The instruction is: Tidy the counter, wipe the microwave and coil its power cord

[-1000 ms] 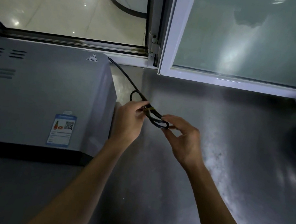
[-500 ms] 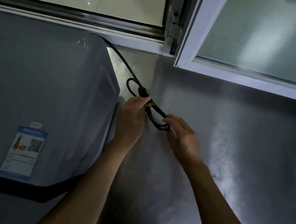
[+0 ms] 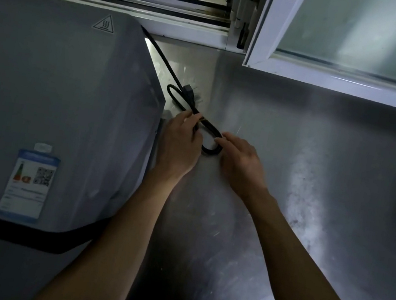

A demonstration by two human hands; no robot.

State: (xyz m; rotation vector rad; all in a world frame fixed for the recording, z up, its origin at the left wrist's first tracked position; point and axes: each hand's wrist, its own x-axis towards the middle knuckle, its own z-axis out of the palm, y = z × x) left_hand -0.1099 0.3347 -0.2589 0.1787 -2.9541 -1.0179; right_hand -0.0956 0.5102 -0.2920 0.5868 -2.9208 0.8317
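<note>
1. Here, the person stands at a shiny metal counter (image 3: pixel 289 190) with a grey microwave (image 3: pixel 51 105) on the left side of it.
2. The black power cord (image 3: pixel 165 63) comes from behind the microwave's back corner and runs down across the counter toward the hands.
3. The cord is folded into a small bundle (image 3: pixel 210 132). It lies just beside the microwave's right side, low over the counter. I cannot tell if it touches the metal.
4. The bundle is long and thin. Its long way slants from a far loop, up and left, to a near loop, down and right.
5. Something thin and yellowish (image 3: pixel 203 120) goes around its middle. It is too small to tell what it is.
6. The left hand (image 3: pixel 179 144) pinches the bundle at that middle spot, with thumb and fingers pressed on it.
7. The right hand (image 3: pixel 239 161) has its fingertips curled on the near loop, holding that end.
8. The black plug (image 3: pixel 188 88) sits by the far loop, past both hands.
9. The left hand is nearer the far loop and the plug. The right hand has only the near end.
10. I think the coiling is almost done. To set the bundle down flat, both hands should lower it along that slant, next to the microwave.
11. The loose cord to the microwave could tug the bundle crooked.
</note>
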